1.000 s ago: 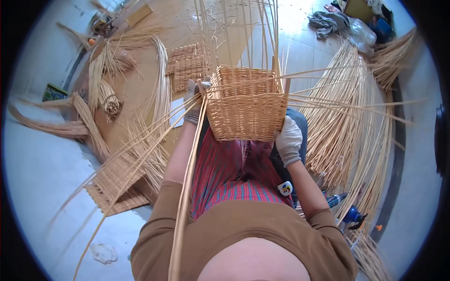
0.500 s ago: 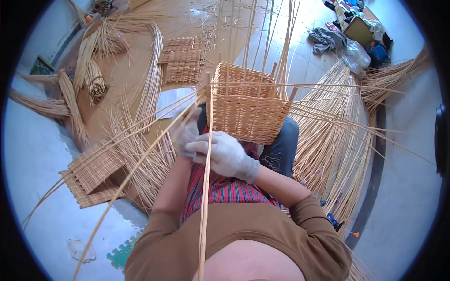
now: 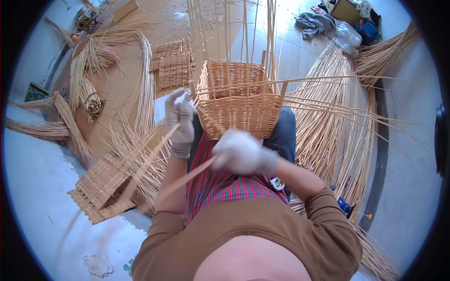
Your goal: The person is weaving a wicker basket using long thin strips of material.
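Note:
A partly woven wicker basket rests against my knees, tall upright stakes rising from its far side. At its near left corner is my left hand, in a pale work glove, its bent fingers closed around wicker strands by the rim. My right hand, also gloved and smeared by motion, is closed on a wicker strand below the basket's front. That strand runs from the corner down to this hand, then trails off to the lower left. Other loose strands hang blurred beside my left forearm.
Long wicker rods are spread on the right, with strands from the basket reaching over them. Woven panels lie at the lower left and another woven panel farther off. Tied wicker bundles lie far left. A tape measure sits by my lap.
My hands have moved apart: the left rose to the basket's corner, the right shifted slightly right. The strand that ran straight toward me now bends through my right hand toward the lower left.

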`<state>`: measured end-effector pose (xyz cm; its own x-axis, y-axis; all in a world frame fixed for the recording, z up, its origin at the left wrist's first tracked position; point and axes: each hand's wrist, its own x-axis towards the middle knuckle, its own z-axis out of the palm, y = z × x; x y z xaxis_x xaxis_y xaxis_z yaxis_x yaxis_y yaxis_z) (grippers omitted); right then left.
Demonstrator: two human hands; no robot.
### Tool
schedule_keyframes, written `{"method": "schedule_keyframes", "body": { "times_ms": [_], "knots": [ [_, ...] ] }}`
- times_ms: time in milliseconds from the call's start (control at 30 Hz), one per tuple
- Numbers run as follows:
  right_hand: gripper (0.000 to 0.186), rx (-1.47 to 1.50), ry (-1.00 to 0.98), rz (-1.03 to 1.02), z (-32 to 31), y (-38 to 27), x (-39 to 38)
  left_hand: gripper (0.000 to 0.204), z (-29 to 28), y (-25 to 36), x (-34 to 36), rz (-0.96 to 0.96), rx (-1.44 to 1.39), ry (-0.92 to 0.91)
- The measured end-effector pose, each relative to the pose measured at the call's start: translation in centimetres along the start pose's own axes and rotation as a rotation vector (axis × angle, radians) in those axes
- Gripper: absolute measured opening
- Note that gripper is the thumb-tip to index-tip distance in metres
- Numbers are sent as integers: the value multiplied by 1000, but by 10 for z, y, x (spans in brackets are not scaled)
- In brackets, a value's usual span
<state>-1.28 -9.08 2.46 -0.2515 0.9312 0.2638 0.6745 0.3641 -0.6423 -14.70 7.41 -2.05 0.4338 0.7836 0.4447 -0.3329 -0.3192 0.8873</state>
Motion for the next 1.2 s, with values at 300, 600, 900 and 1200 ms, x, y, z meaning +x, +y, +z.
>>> {"method": "schedule_keyframes", "body": {
  "times_ms": [300,600,900,1200],
  "knots": [
    [38,902,870,174,-1,151,-34,26,-7,-60,-48,-22,113,322],
    [30,666,1044,557,-25,123,-27,52,-7,-145,51,-18,86,-228],
    [57,-437,608,230,-100,112,189,36,23,-160,25,-5,71,203],
    [37,167,875,457,-54,114,90,59,30,-162,27,-226,-209,170]
  ]
}}
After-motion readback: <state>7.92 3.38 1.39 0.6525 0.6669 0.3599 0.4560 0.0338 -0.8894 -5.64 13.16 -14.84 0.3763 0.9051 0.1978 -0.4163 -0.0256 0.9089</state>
